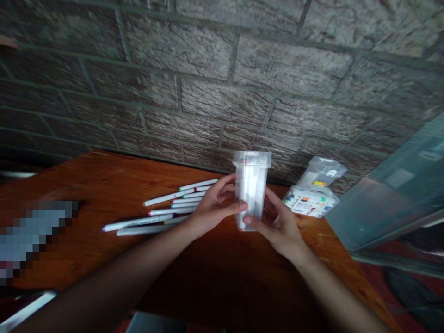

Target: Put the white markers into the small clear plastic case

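Two-handed grip (217, 208) around clear cup (251, 185)

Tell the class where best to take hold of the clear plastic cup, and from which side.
Grip the clear plastic cup around its tapered body, below the wider rim, coming from the side, as the left hand and right hand do. It stands upright, and that rim should stop it slipping downward.

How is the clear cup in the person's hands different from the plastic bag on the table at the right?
The clear plastic cup looks rigid and stands upright, while the plastic bag looks soft and lies on the wooden table. The cup is held between the left hand and right hand, while the bag touches neither hand. The cup's contents look mostly white; the bag shows colourful labels. Both are see-through.
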`<state>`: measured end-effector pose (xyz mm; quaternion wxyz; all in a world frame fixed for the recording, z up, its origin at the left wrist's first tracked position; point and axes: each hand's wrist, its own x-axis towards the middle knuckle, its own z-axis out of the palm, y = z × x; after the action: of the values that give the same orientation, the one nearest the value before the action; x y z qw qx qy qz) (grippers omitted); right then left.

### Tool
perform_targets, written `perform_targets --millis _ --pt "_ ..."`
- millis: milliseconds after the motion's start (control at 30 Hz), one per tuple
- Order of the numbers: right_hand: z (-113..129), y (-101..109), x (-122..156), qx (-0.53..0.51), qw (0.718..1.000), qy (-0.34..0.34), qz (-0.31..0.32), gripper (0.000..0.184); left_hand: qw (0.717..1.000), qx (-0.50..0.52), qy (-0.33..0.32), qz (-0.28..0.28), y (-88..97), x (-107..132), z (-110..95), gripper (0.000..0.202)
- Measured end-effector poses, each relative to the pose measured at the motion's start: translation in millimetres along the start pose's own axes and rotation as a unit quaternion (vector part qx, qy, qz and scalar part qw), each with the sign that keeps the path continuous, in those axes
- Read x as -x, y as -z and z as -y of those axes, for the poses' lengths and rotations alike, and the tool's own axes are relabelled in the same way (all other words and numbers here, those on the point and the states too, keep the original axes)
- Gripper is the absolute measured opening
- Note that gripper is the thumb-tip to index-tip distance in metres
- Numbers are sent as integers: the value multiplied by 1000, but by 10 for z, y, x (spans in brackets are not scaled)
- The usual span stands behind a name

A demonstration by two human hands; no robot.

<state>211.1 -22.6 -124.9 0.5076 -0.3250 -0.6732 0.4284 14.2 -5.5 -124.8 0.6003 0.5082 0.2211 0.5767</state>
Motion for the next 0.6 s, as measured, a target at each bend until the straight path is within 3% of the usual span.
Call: perform_targets --millis 200,400,600 --pt "15 9 -4 -20 1000 -7 4 75 999 13 39 16 50 -15 -4 63" --pt "4 22 2 -19 1000 -11 18 68 999 15 38 21 60 -22 10 57" --pt "13 10 -4 40 999 7 22 78 999 21 25 23 18 -4 28 58"
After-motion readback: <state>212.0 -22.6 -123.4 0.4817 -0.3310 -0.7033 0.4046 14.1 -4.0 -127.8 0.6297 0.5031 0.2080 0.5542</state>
